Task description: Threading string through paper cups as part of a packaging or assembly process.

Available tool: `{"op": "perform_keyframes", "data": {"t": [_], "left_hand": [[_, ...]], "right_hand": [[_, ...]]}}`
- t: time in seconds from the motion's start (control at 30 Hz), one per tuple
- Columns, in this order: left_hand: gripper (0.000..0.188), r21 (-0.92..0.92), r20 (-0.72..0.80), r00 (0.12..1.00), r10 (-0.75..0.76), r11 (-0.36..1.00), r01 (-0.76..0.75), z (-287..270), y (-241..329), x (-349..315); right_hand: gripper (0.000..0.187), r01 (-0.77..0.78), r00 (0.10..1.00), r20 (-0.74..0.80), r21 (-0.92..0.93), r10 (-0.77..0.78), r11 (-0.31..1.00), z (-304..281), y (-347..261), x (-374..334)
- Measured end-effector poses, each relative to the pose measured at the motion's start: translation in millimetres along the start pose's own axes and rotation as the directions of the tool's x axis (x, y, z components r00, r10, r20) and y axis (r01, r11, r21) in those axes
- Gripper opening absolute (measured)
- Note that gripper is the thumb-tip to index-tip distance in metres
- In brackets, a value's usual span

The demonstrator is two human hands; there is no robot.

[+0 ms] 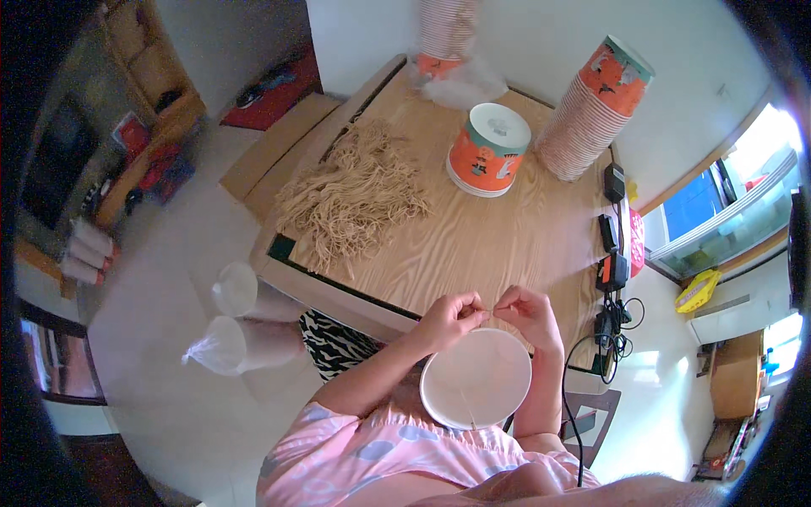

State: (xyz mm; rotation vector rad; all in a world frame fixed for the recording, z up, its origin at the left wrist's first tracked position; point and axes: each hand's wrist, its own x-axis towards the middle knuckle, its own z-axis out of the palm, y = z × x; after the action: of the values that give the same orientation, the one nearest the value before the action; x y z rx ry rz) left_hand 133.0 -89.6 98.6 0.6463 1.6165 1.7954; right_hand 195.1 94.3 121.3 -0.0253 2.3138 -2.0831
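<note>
A white round paper bucket (452,372) rests against my lap, its open mouth facing up. Inside it a thin tan cord (471,414) shows near the rim closest to me. Just beyond the far rim, my left hand (460,317) and my right hand (530,313) almost meet at the fingertips. Both are closed in a pinch; what lies between the fingers is too small to make out. Ahead on the wooden table (456,253) lies a loose heap of tan cords (351,194). Behind my hands stands an upside-down orange bucket (486,156) with a green band, nested over others.
A tall leaning stack of buckets (583,127) stands at the table's back right, and another stack (443,38) at the back, beside clear plastic. Black power adapters (612,270) and cables line the right edge. Bagged bucket stacks (224,345) lie on the floor to the left.
</note>
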Motion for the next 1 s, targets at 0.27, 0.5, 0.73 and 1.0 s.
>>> {"op": "perform_keyframes", "data": {"t": [0.27,0.5,0.73,1.0], "left_hand": [[0.011,-0.002,0.012,1.0,0.016,1.0,-0.016,-1.0,1.7,-1.6],[0.011,-0.009,0.011,1.0,0.012,1.0,-0.012,-3.4,5.9,-5.2],[0.012,-0.03,0.003,1.0,-0.022,0.999,0.023,-3.7,-1.5,-2.4],[0.012,-0.032,0.038,0.998,-0.045,0.998,0.046,-4.3,4.5,-2.7]], "right_hand": [[0.015,-0.122,0.972,-0.217,-0.137,0.091,0.983,5.7,-5.1,-6.9],[0.035,-0.135,0.934,-0.348,-0.128,0.083,0.983,-3.4,1.9,-9.1],[0.017,0.168,0.953,-0.277,0.157,-0.12,0.973,15.8,-19.4,1.2],[0.009,-0.147,0.988,-0.038,0.029,0.148,0.989,2.9,0.5,-1.1]]}}
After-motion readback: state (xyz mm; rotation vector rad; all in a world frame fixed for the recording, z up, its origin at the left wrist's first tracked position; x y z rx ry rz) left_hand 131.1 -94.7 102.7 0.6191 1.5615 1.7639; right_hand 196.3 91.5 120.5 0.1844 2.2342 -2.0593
